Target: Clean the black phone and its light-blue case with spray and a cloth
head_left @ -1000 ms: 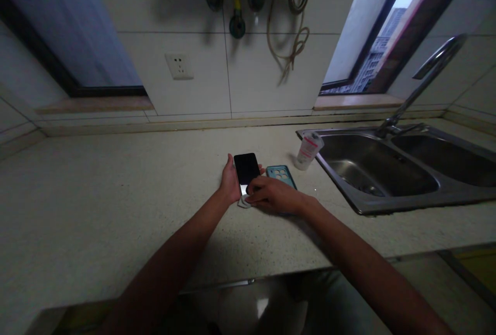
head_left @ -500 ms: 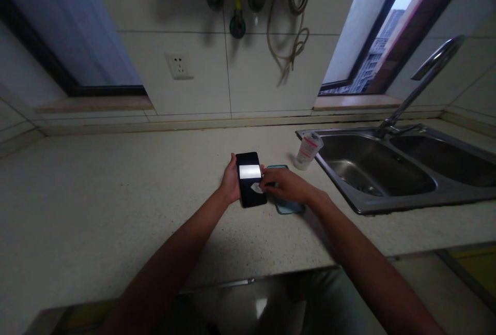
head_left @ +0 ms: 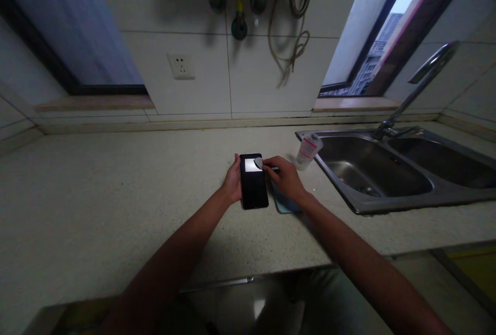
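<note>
Black phone (head_left: 253, 190) lies flat on the desk (head_left: 116, 195), its left edge clamped in the left hand's grip (head_left: 233, 182). Right of the phone, the right hand's grip (head_left: 282, 177) pinches a pale scrap (head_left: 258, 162) against its top end, over a teal case (head_left: 284, 203); a plastic cup (head_left: 308, 151) stands farther right.

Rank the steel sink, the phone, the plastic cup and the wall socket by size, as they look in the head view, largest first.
1. steel sink
2. phone
3. plastic cup and wall socket: they look about alike, so I do not rank them.
</note>
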Available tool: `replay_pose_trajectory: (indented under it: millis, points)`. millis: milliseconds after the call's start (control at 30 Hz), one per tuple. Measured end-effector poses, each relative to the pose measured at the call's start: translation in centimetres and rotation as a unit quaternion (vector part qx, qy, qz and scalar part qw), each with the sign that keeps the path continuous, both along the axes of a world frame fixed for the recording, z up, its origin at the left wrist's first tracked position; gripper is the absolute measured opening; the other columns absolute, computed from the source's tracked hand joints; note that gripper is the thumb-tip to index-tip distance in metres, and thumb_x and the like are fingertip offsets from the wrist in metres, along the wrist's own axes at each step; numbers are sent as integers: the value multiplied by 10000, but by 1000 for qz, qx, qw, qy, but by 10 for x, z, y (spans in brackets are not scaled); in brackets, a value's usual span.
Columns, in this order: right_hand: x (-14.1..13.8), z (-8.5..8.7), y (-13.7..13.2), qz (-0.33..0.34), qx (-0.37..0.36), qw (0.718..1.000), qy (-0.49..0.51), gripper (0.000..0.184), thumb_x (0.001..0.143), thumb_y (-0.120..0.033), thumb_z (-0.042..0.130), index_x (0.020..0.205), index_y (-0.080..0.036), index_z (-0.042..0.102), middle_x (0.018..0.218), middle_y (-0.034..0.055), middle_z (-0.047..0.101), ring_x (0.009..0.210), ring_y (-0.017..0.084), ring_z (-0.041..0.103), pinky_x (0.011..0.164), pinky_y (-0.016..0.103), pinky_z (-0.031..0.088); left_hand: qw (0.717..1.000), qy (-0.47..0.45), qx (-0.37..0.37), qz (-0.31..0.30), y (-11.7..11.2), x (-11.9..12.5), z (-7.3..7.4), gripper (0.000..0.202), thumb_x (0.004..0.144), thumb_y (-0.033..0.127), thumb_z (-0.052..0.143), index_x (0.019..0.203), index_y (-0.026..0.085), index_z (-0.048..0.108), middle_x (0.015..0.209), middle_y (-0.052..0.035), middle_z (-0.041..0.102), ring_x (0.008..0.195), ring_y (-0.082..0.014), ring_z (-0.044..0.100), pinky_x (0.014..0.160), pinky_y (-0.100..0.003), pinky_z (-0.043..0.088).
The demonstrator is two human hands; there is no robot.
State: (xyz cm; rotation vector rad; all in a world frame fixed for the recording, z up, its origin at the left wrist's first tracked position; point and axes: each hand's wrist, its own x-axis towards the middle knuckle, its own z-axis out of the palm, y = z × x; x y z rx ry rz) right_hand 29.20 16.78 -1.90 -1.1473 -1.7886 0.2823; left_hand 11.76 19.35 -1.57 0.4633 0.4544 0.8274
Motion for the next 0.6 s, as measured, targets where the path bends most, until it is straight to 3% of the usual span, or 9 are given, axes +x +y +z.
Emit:
replay_pose_trajectory:
  millis: [167,300,600]
  points:
    - [-2,-2,0,-18,-86,989,121,282,898,-404,622,1080,-203,697,1048,96,707,915,235,688,781,414,593,996,-33,-2,-83,-1,-2,-5,722,926,711,315,1153,124,669,969,-175,739,944,-334,705,927,-560,482]
    - [-5,-1,-2,3,-97,985,142,361,893,-462,621,1140,-202,666,1122,113,673,970,237,673,814,423,597,995,-45,-2,-86,0,-1,-7,742,912,734,309,1165,134,664,1002,-178,739,963,-333,705,944,-562,475]
    - [-3,2,-4,64,-1,997,-34,432,948,-392,579,1357,-253,564,1367,132,575,1288,276,521,1097,527,412,996,-18,-34,-81,-9,4,2,776,912,741,278,1205,126,650,997,-176,741,944,-322,714,883,-479,529]
